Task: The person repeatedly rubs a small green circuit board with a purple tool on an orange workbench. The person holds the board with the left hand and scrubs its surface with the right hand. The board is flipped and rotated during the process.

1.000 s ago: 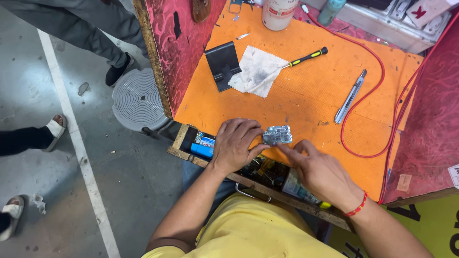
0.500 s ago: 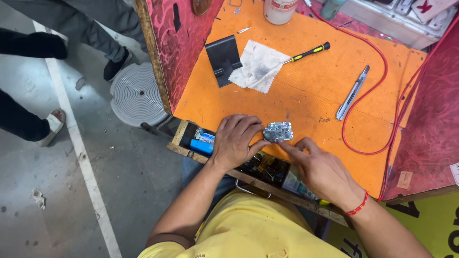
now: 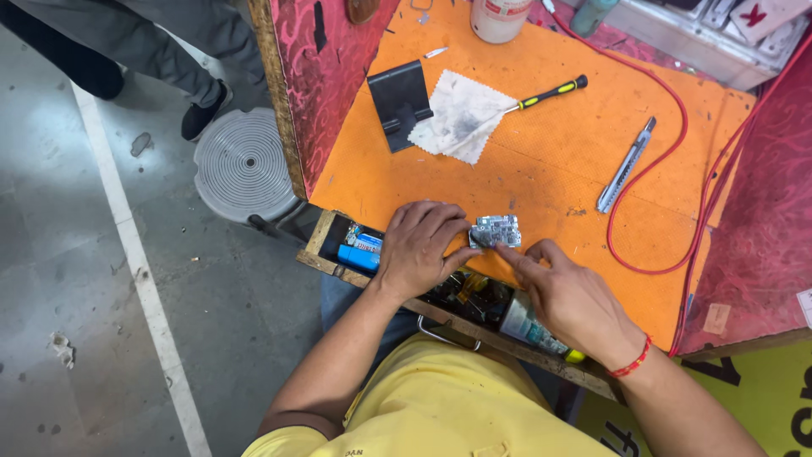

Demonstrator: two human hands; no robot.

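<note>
Left hand (image 3: 420,250) pinches small circuit board (image 3: 496,230) palm-down; right hand (image 3: 571,300) fingertip touches its edge.

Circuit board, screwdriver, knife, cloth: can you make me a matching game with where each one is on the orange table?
Things:
1. small circuit board
2. screwdriver
3. utility knife
4. white cloth

Places:
A. beside the red cable's loop
B. between the left hand and right hand
C. next to the black stand
D. tip resting on the cloth, yellow-and-black handle pointing away

Pairs: 1-B, 2-D, 3-A, 4-C
</note>
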